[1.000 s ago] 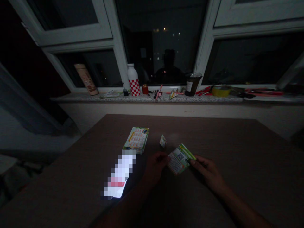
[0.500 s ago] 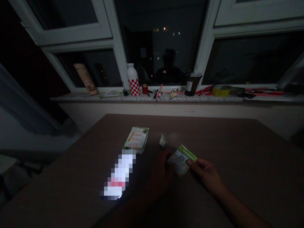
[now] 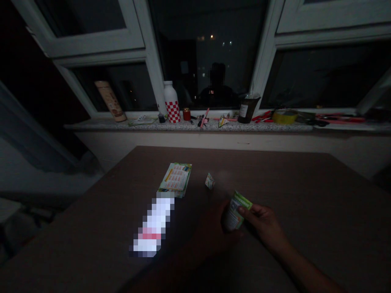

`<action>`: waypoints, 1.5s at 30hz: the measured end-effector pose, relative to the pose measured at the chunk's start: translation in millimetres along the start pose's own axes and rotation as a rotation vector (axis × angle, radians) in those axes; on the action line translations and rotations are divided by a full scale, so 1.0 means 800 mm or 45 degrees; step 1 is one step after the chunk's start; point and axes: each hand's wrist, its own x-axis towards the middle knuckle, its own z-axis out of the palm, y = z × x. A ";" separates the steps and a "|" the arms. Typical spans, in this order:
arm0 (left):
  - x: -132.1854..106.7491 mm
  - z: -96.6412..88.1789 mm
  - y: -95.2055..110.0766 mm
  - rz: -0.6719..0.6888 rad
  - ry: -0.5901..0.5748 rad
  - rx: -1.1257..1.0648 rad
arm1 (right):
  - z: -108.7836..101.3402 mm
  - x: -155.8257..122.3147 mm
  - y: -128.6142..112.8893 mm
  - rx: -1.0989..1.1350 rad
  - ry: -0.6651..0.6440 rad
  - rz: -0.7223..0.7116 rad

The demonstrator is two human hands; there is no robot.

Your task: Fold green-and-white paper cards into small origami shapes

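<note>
A green and white printed leaflet (image 3: 236,215) is held between my two hands above the table. Its left part is bent up into a curve. My right hand (image 3: 265,221) pinches its right edge, the thumb on the printed face. Dark in shadow, my left hand (image 3: 215,226) is closed round the left edge, with the thumb near the lower corner. A small folded paper piece (image 3: 209,181) stands on the table just beyond my left hand. Farther left lies a stack of similar leaflets (image 3: 175,178).
A glowing, pixelated phone-like object (image 3: 154,224) lies left of my hands on the brown table (image 3: 275,171). Behind it, the windowsill (image 3: 189,127) bears a checkered bottle (image 3: 172,103), a tan flask (image 3: 110,101), a dark drink cup (image 3: 247,109) and yellow tape (image 3: 284,117).
My left hand has moved right and bent the leaflet's left side up and over, so the sheet looks narrower. My right hand has stayed nearly still.
</note>
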 end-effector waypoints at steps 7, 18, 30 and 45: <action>0.001 -0.005 0.005 -0.041 -0.022 -0.012 | -0.005 -0.001 0.009 0.038 -0.148 -0.112; 0.002 -0.011 0.022 0.098 -0.169 -0.237 | -0.002 0.000 0.002 0.033 -0.215 -0.148; 0.000 -0.013 0.020 0.032 -0.148 -0.206 | -0.001 -0.003 -0.003 0.052 -0.228 -0.127; 0.008 -0.001 -0.013 -0.188 -0.012 -0.872 | -0.012 0.001 0.014 0.229 -0.086 -0.070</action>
